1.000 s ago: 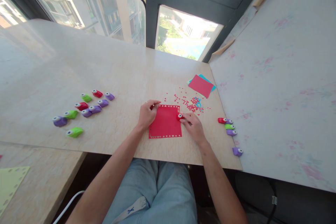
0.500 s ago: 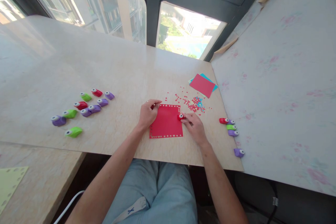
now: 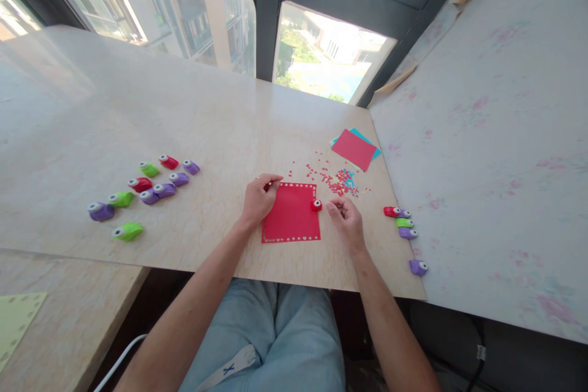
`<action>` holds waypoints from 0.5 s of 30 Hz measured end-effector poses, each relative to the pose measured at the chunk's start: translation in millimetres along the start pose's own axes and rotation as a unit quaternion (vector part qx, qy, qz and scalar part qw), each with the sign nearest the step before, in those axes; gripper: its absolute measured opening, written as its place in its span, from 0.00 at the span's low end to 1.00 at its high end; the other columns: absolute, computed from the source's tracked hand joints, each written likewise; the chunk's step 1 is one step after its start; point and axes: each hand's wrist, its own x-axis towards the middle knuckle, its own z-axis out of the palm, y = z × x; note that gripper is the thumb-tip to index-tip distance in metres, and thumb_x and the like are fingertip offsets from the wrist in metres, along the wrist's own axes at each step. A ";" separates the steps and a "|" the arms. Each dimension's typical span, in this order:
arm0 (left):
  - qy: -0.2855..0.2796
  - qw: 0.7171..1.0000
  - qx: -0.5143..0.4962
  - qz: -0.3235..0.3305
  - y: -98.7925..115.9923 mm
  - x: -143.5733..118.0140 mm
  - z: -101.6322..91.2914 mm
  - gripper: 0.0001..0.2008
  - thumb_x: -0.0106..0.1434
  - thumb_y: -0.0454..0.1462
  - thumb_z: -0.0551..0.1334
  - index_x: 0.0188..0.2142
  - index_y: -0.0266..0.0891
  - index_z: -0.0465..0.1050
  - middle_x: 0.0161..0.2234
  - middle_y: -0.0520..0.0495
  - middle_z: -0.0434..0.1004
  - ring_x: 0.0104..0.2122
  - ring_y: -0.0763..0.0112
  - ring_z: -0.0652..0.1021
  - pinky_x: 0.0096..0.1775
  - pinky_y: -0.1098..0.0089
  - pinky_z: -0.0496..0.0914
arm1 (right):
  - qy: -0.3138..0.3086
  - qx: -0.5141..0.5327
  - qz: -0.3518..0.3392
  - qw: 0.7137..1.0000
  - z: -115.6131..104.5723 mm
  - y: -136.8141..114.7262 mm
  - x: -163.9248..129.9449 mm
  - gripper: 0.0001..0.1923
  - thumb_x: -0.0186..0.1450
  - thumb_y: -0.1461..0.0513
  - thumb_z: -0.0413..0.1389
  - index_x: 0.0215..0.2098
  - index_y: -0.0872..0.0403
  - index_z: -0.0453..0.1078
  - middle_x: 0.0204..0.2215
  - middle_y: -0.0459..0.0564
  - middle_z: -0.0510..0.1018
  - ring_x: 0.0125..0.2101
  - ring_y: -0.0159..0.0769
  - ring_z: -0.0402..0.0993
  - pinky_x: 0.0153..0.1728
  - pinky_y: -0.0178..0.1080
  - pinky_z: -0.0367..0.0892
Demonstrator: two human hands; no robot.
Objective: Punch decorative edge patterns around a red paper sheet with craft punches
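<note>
Red card sheet with heart-punched border, on marble table

Left hand presses the sheet's far-left corner, fingers closed on it; right hand just right of the sheet, loosely curled, holding nothing. Small red punch sits on the sheet's right edge. Far, left and near edges punched; right edge seemingly unfinished. Confetti beyond the sheet

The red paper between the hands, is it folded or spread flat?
Spread flat: the red paper lies open on the table, all four punched edges visible.

Bright daylight from the windows; sharp, edges bowed by wide-angle distortion.
</note>
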 end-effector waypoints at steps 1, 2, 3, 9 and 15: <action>0.000 1.000 -0.001 0.000 0.0 -0.2 0.1 0.10 0.62 0.35 0.58 0.38 0.39 0.79 0.34 0.45 0.81 0.31 0.68 0.77 0.35 0.68 0.71 | -0.016 0.008 0.020 1.000 -1.7 -2.4 1.7 0.20 0.63 0.45 0.56 0.33 0.53 0.69 0.25 0.47 0.72 0.25 0.33 0.68 0.26 0.35 0.65; 0.001 1.000 -0.002 -0.001 0.0 -0.4 0.2 0.10 0.62 0.35 0.58 0.38 0.39 0.79 0.34 0.45 0.81 0.30 0.68 0.77 0.35 0.68 0.71 | -0.038 0.009 0.038 0.999 -3.8 -4.9 4.2 0.21 0.63 0.44 0.56 0.30 0.53 0.68 0.23 0.46 0.71 0.23 0.32 0.66 0.24 0.34 0.63; 0.001 1.000 -0.002 -0.001 0.0 -0.5 0.3 0.10 0.62 0.35 0.58 0.38 0.39 0.79 0.34 0.45 0.81 0.30 0.68 0.76 0.35 0.68 0.71 | -0.060 0.005 0.053 0.997 -6.2 -7.3 7.3 0.22 0.62 0.43 0.55 0.28 0.53 0.67 0.20 0.45 0.69 0.21 0.31 0.64 0.22 0.33 0.61; 0.000 1.000 0.003 0.000 -0.5 -0.5 0.5 0.10 0.62 0.35 0.58 0.37 0.39 0.79 0.34 0.45 0.81 0.30 0.68 0.76 0.34 0.68 0.71 | -0.168 -0.042 0.093 0.981 -14.4 -17.7 28.7 0.26 0.59 0.40 0.56 0.23 0.54 0.66 0.15 0.43 0.68 0.15 0.28 0.60 0.16 0.32 0.55; 0.002 1.000 0.000 0.001 -1.4 -0.3 0.6 0.10 0.62 0.34 0.58 0.38 0.39 0.79 0.34 0.45 0.82 0.31 0.67 0.77 0.36 0.67 0.71 | -0.204 -0.092 0.115 0.968 -14.2 -23.2 38.0 0.25 0.56 0.41 0.58 0.20 0.53 0.64 0.14 0.43 0.69 0.12 0.26 0.58 0.14 0.31 0.50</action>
